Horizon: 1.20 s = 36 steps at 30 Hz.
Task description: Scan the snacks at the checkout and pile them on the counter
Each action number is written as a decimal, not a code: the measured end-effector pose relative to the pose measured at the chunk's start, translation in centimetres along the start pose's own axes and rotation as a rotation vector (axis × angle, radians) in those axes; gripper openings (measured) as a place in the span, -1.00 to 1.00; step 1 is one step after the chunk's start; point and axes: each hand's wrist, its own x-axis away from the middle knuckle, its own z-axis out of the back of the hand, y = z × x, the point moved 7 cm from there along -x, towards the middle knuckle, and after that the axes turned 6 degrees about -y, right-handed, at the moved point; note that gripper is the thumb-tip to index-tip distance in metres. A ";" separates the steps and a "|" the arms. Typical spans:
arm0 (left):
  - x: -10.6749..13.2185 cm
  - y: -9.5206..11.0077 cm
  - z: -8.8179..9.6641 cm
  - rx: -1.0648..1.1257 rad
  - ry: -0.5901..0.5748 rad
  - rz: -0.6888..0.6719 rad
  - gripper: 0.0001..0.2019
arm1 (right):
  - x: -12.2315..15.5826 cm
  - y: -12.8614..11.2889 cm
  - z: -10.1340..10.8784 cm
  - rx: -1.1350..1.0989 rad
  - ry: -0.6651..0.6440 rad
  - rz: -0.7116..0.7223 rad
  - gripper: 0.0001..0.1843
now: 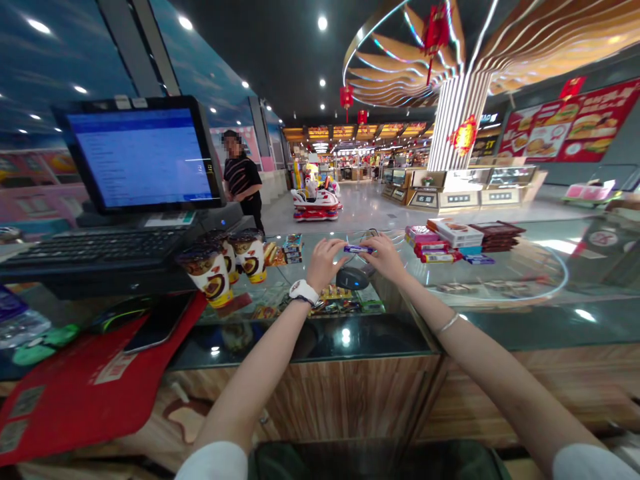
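A small, slim purple packet point(357, 249) is held level above the glass counter. My left hand point(324, 262), with a white watch on its wrist, pinches the left end. At the other end, the fingers of my right hand point(387, 259) close on the packet. Just below it is a dark rounded device point(351, 279) with a small blue light. To the right lie stacked boxes and packets, among them a white box point(456, 233) and brown flat packs point(501, 236). Small blue packets point(293, 248) stand to the left of my left hand.
Patterned cups point(214, 275) stand by a keyboard point(100, 248) and a lit monitor point(143, 157). A phone point(159, 323) lies on a red mat point(113, 393) at the left. Across the counter stands a person point(242, 177) in dark clothes. A white and red kiddie ride point(316, 199) is farther back.
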 end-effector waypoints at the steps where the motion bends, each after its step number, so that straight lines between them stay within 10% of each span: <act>1: 0.1 0.1 0.0 -0.009 -0.001 -0.010 -0.69 | 0.0 0.1 0.1 -0.007 0.004 -0.004 -0.85; 36: 0.6 0.2 -0.1 0.006 0.043 0.027 -0.86 | 0.4 -0.7 0.0 0.062 -0.043 -0.017 -0.73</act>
